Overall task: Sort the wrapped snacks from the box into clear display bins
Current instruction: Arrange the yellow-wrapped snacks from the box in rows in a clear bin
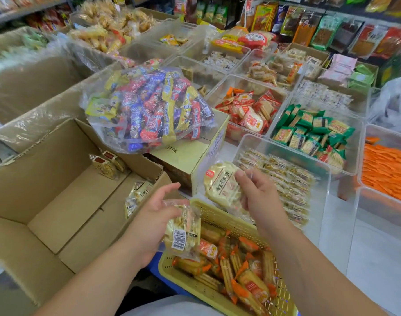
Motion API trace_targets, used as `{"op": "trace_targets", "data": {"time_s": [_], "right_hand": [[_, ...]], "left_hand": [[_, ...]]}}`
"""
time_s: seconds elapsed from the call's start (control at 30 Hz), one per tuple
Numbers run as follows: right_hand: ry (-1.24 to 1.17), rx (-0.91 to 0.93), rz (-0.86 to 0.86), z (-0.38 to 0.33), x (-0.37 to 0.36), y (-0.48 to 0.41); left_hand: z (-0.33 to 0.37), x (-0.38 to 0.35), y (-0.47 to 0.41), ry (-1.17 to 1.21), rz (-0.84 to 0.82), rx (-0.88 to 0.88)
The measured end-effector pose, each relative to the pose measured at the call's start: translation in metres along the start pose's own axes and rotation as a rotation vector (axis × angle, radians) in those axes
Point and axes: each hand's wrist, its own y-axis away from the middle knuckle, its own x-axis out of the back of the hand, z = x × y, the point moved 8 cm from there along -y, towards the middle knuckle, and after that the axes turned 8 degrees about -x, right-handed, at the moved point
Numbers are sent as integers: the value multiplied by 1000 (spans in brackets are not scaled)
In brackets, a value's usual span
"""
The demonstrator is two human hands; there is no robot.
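An open cardboard box (58,197) at the lower left holds a few wrapped snacks (108,165) at its far side. My left hand (154,215) grips a pale wrapped snack with a barcode (183,233) over the edge of a yellow basket (217,215). My right hand (256,190) pinches a round pale wrapped cake (220,183) just left of a clear display bin (322,176) that is filled with rows of similar small packs (284,179).
The yellow basket holds orange-wrapped biscuits (240,265). A big clear bag of mixed candy bars (149,106) lies on a closed carton (190,153). Clear bins of red (249,110), green (313,133) and orange (386,172) snacks fill the right. Hanging packets line the back.
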Motion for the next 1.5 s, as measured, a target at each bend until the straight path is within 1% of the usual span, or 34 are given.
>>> {"op": "trace_targets", "data": {"time_s": [0.07,0.13,0.2,0.27,0.33,0.4,0.43,0.5,0.6,0.67,0.77,0.83,0.9,0.97,1.0,1.1,1.17,1.3,1.33,1.43,1.5], "right_hand": [[-90,-86,-75,5,-2,16],[-119,-101,-108,9,-7,31],[-111,-101,-99,12,-9,40],[-61,-97,-71,17,-8,47],[-1,-116,9,20,-2,52],[50,-122,113,20,4,58],[49,-116,124,21,4,61],[-14,-140,56,24,-8,66],[-103,-219,-94,28,-28,73],[-75,-216,-142,27,-36,74],[24,-187,-150,28,-37,70],[61,-150,-110,25,-29,60],[128,-89,38,21,-3,41],[278,-15,181,11,25,17],[372,20,225,7,35,5],[640,49,267,12,48,-33],[785,42,213,25,41,-52],[987,-34,-47,57,8,-67],[1015,-57,-85,63,4,-68],[1039,-69,-109,69,3,-71],[1067,-76,-160,76,4,-71]], "left_hand": [[1,-12,3,-45,-53,0],[-5,-24,6,-47,-122,43],[-8,-37,7,-28,-192,62],[-10,-41,8,-28,-211,67],[-7,-42,7,-39,-198,27],[1,-42,7,-68,-160,-61],[7,-41,8,-100,-132,-114],[16,-41,9,-192,-112,-216],[24,-51,13,-336,-203,-359],[24,-56,16,-387,-258,-404],[18,-58,17,-419,-298,-397],[15,-53,14,-376,-244,-358],[9,-41,9,-254,-152,-256],[2,-28,6,-104,-80,-171],[0,-23,5,-56,-48,-146],[-7,-10,5,4,23,-96],[-13,-6,5,103,51,-53],[-17,-4,6,281,78,-4],[-17,-2,5,308,91,0],[-21,4,3,374,129,14],[-25,8,2,427,159,22]]}}
